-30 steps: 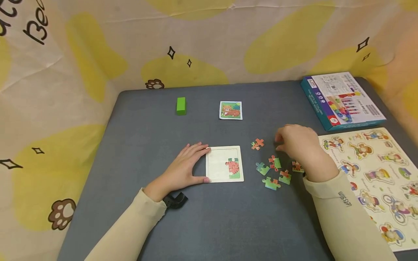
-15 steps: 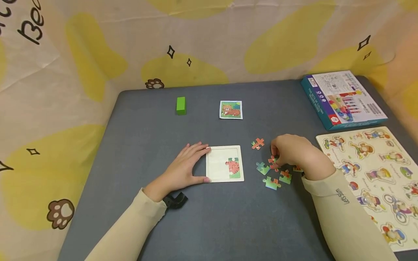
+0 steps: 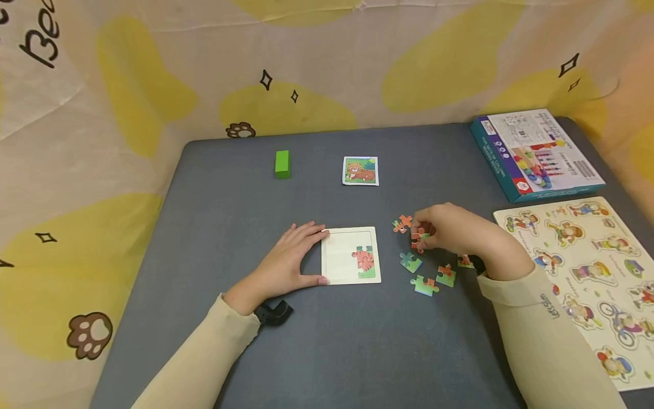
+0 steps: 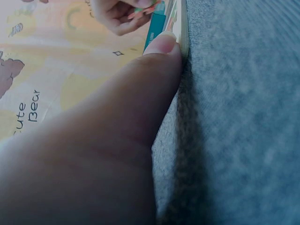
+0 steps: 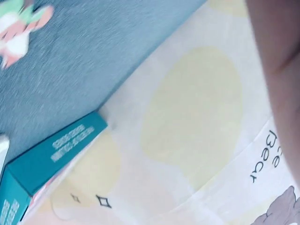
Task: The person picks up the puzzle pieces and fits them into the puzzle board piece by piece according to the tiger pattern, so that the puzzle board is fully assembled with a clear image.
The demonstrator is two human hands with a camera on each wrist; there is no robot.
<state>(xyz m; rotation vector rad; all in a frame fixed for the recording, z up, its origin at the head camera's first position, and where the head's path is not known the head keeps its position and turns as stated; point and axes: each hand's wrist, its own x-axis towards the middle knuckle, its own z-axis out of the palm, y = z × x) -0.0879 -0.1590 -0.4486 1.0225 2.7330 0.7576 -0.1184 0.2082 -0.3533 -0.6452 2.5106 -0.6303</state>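
Note:
My left hand (image 3: 288,258) rests at the left side of a white square puzzle tray (image 3: 334,258) in the head view, its thumb and forefinger spread to two corners. Pink and green puzzle pieces (image 3: 364,261) lie in the tray's lower right. Between thumb and fingers, my right hand (image 3: 460,233) pinches an orange-and-green puzzle piece (image 3: 418,244), partly covered by the fingers. The left wrist view also shows this hand (image 4: 117,16) holding the piece, above the table. Around it lie loose pieces: an orange one (image 3: 402,224), a blue-green one (image 3: 410,262), a green one (image 3: 424,286) and others.
A tiger picture card (image 3: 360,171) and a green block (image 3: 283,164) lie toward the back. At the right are a teal-edged box (image 3: 536,156) and a board with cartoon figures (image 3: 587,250). A patterned cloth (image 3: 317,51) rises behind the table.
My right hand came down onto the loose pieces, took hold of the orange-and-green puzzle piece and moved left with it. The left hand and tray stay in place.

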